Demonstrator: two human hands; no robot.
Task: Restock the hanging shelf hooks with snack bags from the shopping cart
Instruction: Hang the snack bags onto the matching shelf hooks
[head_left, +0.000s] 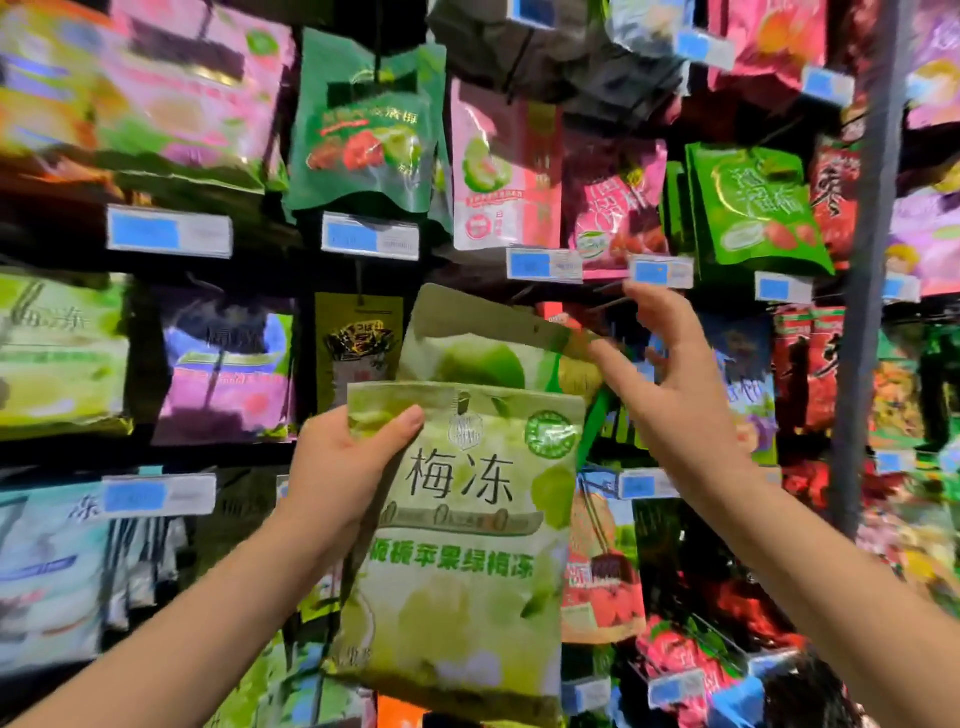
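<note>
Step in hand: hanging. The left hand (343, 462) grips the front bag (467, 545) by its upper corner, thumb across the face and fingers hidden behind. The bag hangs below and to the right of that hand, roughly upright, in front of the display.

Just above the left thumb a second bag (467, 332) of the same pale green rises behind the first, tilted, with its top edge sloping down toward the right hand (675, 384). That hand is raised with its fingers spread and loosely bent, and holds nothing we can make out. Its thumb tip is close beside the second bag's upper right corner; we cannot tell if it touches. A price tag (661, 271) sits just above its fingertips. We cannot pick out the hook in the blur.

Our reading is that the second bag is at or near its hook and the front bag is next. The next move calls for finding the prong above the right hand, lining up the hang hole and sliding the bag on level.

The front bag is a flat, glossy pouch, light green with dark characters, a round green seal near the top right and a dark hang slot at the centre of the top seam. It looks soft and likely to flex when pushed.
</note>
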